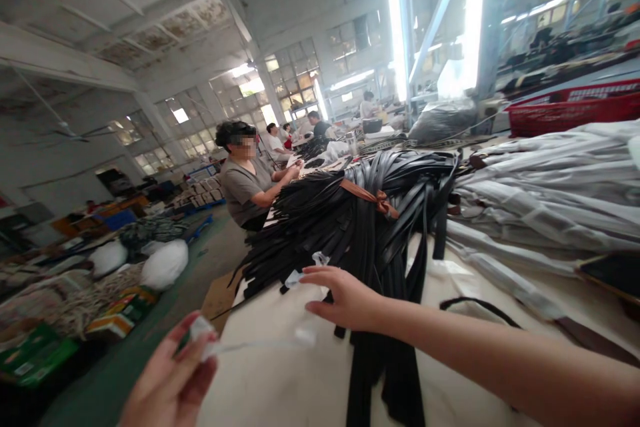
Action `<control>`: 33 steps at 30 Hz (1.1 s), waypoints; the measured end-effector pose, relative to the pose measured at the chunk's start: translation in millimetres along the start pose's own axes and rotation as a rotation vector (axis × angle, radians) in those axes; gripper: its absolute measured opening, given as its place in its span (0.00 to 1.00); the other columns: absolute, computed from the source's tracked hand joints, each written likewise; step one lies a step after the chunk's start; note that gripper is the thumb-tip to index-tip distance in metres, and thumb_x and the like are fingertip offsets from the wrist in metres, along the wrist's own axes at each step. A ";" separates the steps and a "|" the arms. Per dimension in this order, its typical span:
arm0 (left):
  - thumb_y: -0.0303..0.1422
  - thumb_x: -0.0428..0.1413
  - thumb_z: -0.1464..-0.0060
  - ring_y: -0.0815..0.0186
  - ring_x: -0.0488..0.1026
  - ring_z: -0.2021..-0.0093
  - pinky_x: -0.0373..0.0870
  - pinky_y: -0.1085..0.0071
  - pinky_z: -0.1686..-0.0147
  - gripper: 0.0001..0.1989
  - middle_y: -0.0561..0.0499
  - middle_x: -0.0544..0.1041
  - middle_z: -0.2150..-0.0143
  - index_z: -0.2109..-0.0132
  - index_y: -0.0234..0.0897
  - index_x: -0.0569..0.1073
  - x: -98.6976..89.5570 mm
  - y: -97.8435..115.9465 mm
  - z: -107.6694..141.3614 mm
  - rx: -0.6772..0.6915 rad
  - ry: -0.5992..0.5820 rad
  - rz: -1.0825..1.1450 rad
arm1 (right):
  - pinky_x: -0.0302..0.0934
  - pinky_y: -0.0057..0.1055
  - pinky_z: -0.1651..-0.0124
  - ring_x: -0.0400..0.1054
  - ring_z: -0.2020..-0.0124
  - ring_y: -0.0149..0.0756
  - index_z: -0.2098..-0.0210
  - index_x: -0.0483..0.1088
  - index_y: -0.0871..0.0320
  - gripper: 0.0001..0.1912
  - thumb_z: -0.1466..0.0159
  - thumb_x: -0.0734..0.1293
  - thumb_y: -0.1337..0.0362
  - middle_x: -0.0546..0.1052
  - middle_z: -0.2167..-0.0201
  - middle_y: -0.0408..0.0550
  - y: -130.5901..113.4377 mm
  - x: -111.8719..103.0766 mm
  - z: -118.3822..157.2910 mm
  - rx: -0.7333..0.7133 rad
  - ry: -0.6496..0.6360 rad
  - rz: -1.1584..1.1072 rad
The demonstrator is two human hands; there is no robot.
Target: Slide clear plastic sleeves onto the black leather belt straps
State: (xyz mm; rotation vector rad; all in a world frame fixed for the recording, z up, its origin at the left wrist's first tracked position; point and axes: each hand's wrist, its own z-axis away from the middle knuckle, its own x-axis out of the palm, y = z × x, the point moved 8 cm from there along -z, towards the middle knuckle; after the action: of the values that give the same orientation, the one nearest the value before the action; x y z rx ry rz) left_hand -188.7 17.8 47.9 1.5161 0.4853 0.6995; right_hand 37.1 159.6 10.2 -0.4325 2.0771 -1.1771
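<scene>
My left hand pinches a small white piece between thumb and fingers, off the table's left edge. A thin pale strip trails from it to the right, blurred, over the tabletop. My right hand hovers above the table with its thumb and fingers apart. Just past its fingertips are crumpled whitish scraps; whether they touch the fingers I cannot tell. Beyond lies a big bundle of black straps, tied with a brown band. Some strap ends hang toward me beside my right forearm.
White-wrapped strips pile up on the right, with a red basket behind. A dark flat object lies at the right edge. A co-worker works along the pale table. White sacks and boxes stand on the floor at left.
</scene>
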 end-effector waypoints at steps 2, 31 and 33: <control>0.20 0.65 0.60 0.72 0.75 0.73 0.75 0.80 0.73 0.28 0.54 0.77 0.68 0.50 0.40 0.70 55.2 -16.3 4.2 -0.048 -0.185 0.022 | 0.56 0.43 0.42 0.56 0.38 0.48 0.38 0.57 0.47 0.42 0.49 0.74 0.61 0.58 0.36 0.53 -4.0 7.4 14.6 0.143 -0.074 -0.459; 0.38 0.68 0.63 0.69 0.74 0.69 0.74 0.79 0.71 0.34 0.55 0.79 0.70 0.47 0.41 0.67 134.5 -59.7 -8.2 0.103 -0.345 -0.112 | 0.60 0.34 0.49 0.68 0.55 0.41 0.60 0.75 0.58 0.09 0.40 0.68 0.70 0.73 0.55 0.52 12.0 -32.7 59.7 0.043 0.090 0.558; 0.39 0.68 0.63 0.68 0.74 0.69 0.74 0.78 0.71 0.34 0.55 0.79 0.71 0.47 0.40 0.67 133.0 -57.3 -9.4 0.136 -0.343 -0.146 | 0.60 0.32 0.54 0.69 0.62 0.37 0.73 0.73 0.61 0.08 0.38 0.67 0.68 0.75 0.67 0.49 13.8 -33.5 58.1 0.026 0.060 0.568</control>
State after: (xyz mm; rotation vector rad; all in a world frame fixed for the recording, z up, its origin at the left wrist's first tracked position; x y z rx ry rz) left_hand -92.9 119.6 8.8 1.6687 0.3832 0.2880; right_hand 102.6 151.0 -7.6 0.2046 2.0374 -0.8761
